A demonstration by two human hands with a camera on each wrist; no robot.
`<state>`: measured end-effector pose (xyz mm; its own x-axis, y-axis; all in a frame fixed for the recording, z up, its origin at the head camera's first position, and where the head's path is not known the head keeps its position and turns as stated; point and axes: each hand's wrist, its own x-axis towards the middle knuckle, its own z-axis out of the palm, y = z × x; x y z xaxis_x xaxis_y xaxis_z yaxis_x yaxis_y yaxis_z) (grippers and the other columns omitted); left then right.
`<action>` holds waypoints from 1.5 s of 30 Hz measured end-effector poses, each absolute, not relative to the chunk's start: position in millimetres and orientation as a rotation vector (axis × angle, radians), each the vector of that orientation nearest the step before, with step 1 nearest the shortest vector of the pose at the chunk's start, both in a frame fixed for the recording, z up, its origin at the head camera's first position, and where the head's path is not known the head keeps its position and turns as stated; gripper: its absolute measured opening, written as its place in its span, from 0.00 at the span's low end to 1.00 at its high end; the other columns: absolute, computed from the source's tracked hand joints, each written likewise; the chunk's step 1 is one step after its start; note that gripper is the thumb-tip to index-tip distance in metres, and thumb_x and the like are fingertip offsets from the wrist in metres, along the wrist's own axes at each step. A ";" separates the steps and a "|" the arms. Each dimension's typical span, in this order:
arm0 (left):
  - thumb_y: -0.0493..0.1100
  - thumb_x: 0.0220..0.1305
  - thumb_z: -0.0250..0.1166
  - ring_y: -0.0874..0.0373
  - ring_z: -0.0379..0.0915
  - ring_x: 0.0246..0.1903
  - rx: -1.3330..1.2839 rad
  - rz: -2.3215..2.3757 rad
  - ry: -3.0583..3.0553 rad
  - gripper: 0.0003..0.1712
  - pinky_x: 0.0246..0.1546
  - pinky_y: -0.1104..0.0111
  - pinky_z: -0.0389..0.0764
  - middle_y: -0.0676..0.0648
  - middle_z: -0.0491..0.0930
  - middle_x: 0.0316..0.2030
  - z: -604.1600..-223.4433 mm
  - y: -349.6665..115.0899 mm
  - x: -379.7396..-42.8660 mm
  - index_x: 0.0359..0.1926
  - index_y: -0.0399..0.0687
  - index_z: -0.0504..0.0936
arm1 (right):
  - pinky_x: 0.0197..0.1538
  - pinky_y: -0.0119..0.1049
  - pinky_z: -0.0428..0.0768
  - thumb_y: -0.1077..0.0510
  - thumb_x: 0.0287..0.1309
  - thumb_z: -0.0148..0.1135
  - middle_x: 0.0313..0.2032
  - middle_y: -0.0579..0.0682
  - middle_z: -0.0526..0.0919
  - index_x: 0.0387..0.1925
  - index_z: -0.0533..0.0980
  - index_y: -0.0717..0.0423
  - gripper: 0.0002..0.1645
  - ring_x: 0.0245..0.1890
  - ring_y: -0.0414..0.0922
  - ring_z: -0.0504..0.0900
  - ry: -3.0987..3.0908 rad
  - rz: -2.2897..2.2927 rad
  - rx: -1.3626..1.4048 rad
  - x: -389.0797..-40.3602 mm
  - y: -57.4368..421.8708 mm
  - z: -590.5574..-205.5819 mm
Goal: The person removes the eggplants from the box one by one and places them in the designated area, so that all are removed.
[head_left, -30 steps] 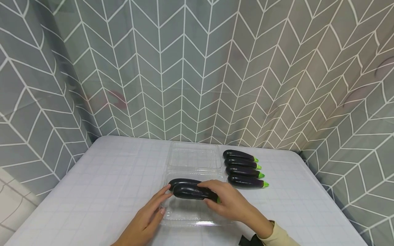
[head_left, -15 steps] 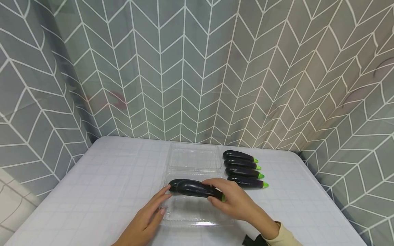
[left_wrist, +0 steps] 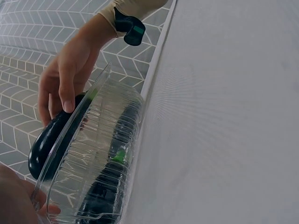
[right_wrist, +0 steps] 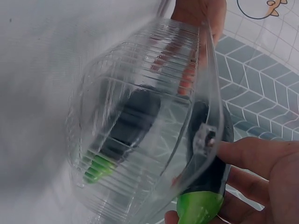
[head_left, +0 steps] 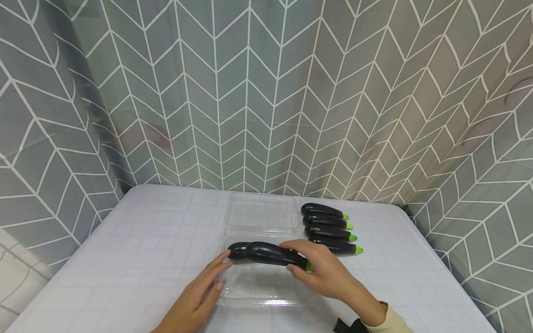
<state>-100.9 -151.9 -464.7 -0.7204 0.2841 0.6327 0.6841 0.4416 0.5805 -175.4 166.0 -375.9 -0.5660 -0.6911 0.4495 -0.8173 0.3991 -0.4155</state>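
Looks pretty early going to me: just one eggplant (head_left: 237, 250) is lying in the clear plastic tray (head_left: 266, 284) as far as I can see, toward the far side of it. A second, the held eggplant (head_left: 268, 253), is up over the tray and not down in it, pinched near its green end between thumb and fingers of the right hand (head_left: 318, 272). The left hand (head_left: 201, 292) has its fingers fairly straight and spread, touching the tray's left edge, not holding any veg. Not done: this one's not set down, four more eggplants (head_left: 326, 220) sit in a row on the counter (head_left: 125, 259) to the right, and the lid (head_left: 262, 210) lies flipped back on the far side.
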 end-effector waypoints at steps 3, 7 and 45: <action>0.26 0.70 0.60 0.49 0.59 0.74 -0.804 -1.211 -2.259 0.33 0.70 0.77 0.55 0.44 0.64 0.76 -464.7 -151.8 -100.3 0.72 0.50 0.72 | 0.56 0.44 0.83 0.64 0.60 0.73 0.56 0.44 0.85 0.60 0.79 0.54 0.26 0.55 0.43 0.84 -2.473 0.906 1.317 -174.3 168.1 -374.2; 0.26 0.71 0.60 0.49 0.59 0.74 -0.794 -1.214 -2.270 0.33 0.69 0.77 0.56 0.45 0.63 0.76 -464.1 -151.9 -99.4 0.72 0.51 0.72 | 0.56 0.44 0.83 0.65 0.61 0.73 0.56 0.44 0.85 0.60 0.79 0.54 0.26 0.56 0.43 0.84 -2.488 0.899 1.297 -173.5 171.2 -372.5; 0.29 0.73 0.59 0.49 0.59 0.74 -0.769 -1.221 -2.313 0.32 0.69 0.79 0.55 0.47 0.62 0.77 -463.7 -152.1 -97.5 0.73 0.54 0.71 | 0.53 0.42 0.84 0.68 0.56 0.76 0.55 0.43 0.85 0.60 0.80 0.54 0.29 0.54 0.44 0.84 -2.408 0.813 1.227 -175.0 198.7 -372.2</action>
<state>-97.5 -152.1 -463.7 -0.7628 0.2773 0.5841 0.6388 0.4635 0.6141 -175.0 198.7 -372.2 -0.5810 -0.6324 0.5123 -0.8136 0.4697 -0.3427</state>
